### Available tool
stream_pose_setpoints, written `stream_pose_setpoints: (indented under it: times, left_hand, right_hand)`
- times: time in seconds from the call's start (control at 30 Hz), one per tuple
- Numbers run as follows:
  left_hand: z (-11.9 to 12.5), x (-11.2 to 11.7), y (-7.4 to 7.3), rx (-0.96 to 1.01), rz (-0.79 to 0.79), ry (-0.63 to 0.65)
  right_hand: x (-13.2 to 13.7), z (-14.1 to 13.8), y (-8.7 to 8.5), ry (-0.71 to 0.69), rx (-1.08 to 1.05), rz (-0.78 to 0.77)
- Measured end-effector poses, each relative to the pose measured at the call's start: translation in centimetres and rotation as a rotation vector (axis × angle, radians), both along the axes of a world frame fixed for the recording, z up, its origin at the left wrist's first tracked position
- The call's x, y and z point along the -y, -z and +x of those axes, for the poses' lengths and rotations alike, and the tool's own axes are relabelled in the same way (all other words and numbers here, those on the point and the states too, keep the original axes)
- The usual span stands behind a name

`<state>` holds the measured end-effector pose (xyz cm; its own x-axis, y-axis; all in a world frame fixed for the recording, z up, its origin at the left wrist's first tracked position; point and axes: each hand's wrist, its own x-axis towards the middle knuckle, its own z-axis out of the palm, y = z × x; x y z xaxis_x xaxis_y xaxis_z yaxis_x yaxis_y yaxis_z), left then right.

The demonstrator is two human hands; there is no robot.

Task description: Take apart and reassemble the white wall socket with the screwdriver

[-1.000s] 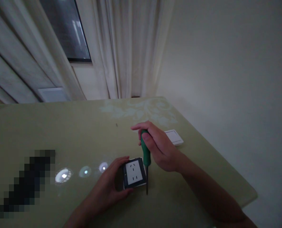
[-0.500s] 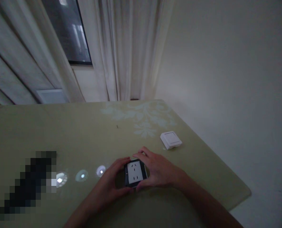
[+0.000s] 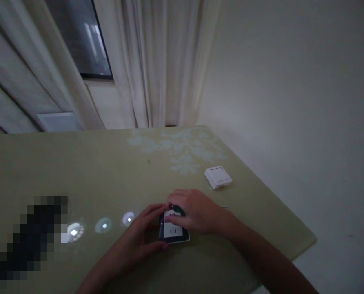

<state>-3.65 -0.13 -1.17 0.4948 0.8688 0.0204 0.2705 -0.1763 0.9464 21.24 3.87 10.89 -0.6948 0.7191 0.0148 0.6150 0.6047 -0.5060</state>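
A wall socket [image 3: 173, 232] with a white face and dark frame lies on the table, its slots facing up. My left hand [image 3: 142, 232] grips its left side, fingers at the far corner and thumb at the near edge. My right hand [image 3: 194, 210] is closed over the socket's far right part, the thumb stretched across the white face. Under its fingers shows a dark green handle [image 3: 178, 209], and a thin pale shaft [image 3: 224, 207] sticks out behind the wrist; together they look like a screwdriver, mostly hidden by the hand.
A white wall switch [image 3: 218, 177] sits on the pale green table [image 3: 102, 171] beyond my right hand. A tiny dark sliver [image 3: 148, 161] lies farther back. A blurred-out dark shape [image 3: 29, 237] is at left. Curtains [image 3: 157, 61] and a wall [image 3: 286, 102] border the table.
My right hand has left the socket's right edge and closed over its top, with the green handle and thin shaft now showing. The left hand still grips the left side.
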Motion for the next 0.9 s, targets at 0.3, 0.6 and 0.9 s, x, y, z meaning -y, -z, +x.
stream_pose_setpoints:
  times: [0.3,0.6,0.9]
  left_hand:
    - [0.9,0.3,-1.7,0.087,-0.045,0.026]
    - [1.0,0.2,-1.8,0.072,-0.022,-0.015]
    - [1.0,0.3,-2.0,0.031,-0.016,-0.040]
  right_hand:
    - [-1.5,-2.6,1.6,-0.218,0.283,0.004]
    - [-1.3,-2.8,1.2,-0.280,0.327,0.017]
    - [-0.6,-2.9,1.1,-0.279,0.382,0.101]
